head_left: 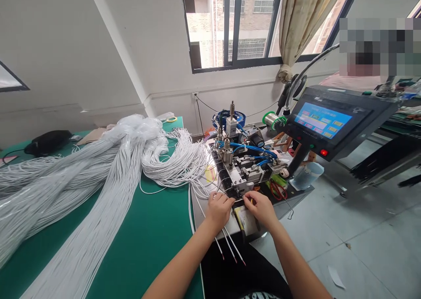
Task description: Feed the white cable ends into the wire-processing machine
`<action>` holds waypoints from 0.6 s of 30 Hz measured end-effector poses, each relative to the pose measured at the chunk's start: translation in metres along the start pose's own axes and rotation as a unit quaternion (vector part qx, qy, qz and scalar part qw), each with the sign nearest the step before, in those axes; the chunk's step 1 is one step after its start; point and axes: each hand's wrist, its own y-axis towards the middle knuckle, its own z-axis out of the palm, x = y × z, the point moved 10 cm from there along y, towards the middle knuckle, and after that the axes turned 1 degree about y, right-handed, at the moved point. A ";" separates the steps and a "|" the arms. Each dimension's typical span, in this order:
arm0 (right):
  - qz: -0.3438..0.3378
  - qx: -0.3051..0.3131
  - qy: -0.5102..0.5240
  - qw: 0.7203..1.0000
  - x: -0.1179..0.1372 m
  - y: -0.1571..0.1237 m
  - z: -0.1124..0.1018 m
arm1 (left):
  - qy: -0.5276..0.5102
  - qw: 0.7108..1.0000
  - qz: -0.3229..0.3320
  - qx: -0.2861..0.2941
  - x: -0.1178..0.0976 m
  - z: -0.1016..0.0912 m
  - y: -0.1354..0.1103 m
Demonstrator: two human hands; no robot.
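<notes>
My left hand [219, 209] rests at the front of a small metal machine [241, 165] with blue air hoses. Its fingers are curled on thin white wires [226, 242] that run back under the hand and hang off the bench edge with red tips. My right hand [261, 208] sits just to the right, fingers pinched on a wire end at the machine's front slot. The two hands almost touch.
Big bundles of white wires [98, 189] lie across the green bench top [154, 242]. A touchscreen console [324, 119] stands at the right on an arm. A clear cup [307, 175], red-handled scissors [278, 190] and a solder spool [271, 119] sit near the machine. Another person [348, 80] is behind the console.
</notes>
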 end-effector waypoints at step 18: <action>0.017 -0.004 0.091 0.996 -0.022 0.007 0.003 | 0.016 0.998 -0.018 -0.061 0.011 -0.008 -0.005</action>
